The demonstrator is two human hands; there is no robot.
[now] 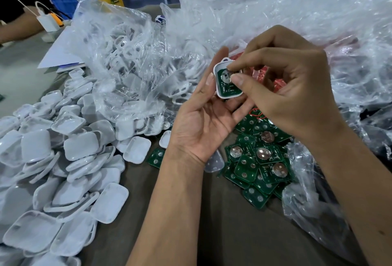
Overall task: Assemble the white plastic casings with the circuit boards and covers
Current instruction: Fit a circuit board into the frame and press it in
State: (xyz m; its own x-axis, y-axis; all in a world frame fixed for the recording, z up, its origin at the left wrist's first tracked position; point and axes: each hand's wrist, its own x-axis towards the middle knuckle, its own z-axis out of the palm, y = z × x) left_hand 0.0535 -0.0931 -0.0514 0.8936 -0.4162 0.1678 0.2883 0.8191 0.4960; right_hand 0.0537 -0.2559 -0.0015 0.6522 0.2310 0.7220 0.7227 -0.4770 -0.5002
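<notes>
- Above the grey table [222,234]: my left hand [201,125] cradles a rounded-square white casing [220,94], glossy, with a green circuit board [227,87] seated inside.
- My right hand [286,87] pinches at the board's round metal contact.
- Left: heaped smooth white covers [70,155].
- Right: loose green boards [261,164], crinkled clear bags [275,11].

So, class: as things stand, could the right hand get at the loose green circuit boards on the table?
Probably yes. The circuit boards lie uncovered just below the right hand; the plastic bag only borders them. But its fingers are busy pressing into the casing, so it must let go first.
</notes>
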